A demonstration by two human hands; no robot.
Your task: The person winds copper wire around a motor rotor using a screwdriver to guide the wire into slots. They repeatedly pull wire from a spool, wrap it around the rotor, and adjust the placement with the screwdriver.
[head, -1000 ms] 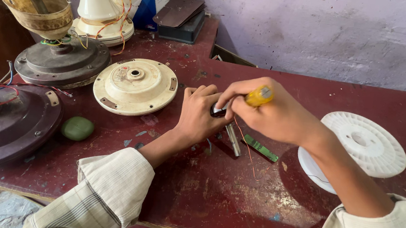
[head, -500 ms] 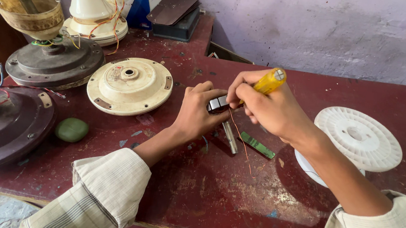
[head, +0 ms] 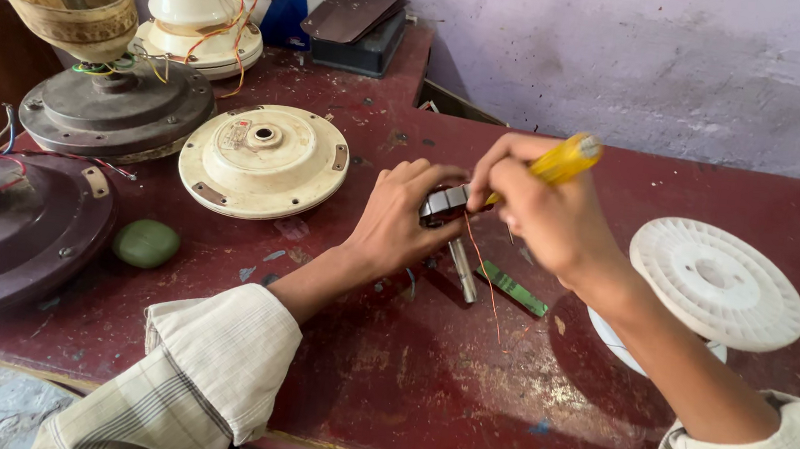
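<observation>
Roughly centre of the worn dark-red wooden table [head: 460, 409]: small silver-and-black metal part [head: 444, 202], pinched by the left hand [head: 400, 223], fingers curled tight around its near side. Right hand [head: 549, 215] clenched on a yellow-handled screwdriver [head: 557, 162], tip down at the part, exact contact point hidden behind the knuckles. Thin copper wire strand [head: 480, 273] trailing from the part toward the near edge. Just below the hands, flat on the wood: short grey metal rod [head: 462, 271] and narrow green strip [head: 512, 288], neither touched.

Work looks mid-way, judging by the pose: part gripped and tool applied, nothing yet set aside as finished; whether the wire is being scraped, loosened or fastened cannot be told.

Further out: white plastic spool [head: 716, 282] with ribbed flange to the right, near the right forearm. Left of the hands, cream round fan motor cover [head: 263, 159]; small green oval lump [head: 146, 243] near it. Beyond, dark grey fan motor housing [head: 115, 110] with coloured leads, brown fan body [head: 3, 232] at the left edge, pale fan base [head: 188, 24] behind. Checked sleeves on both arms.
</observation>
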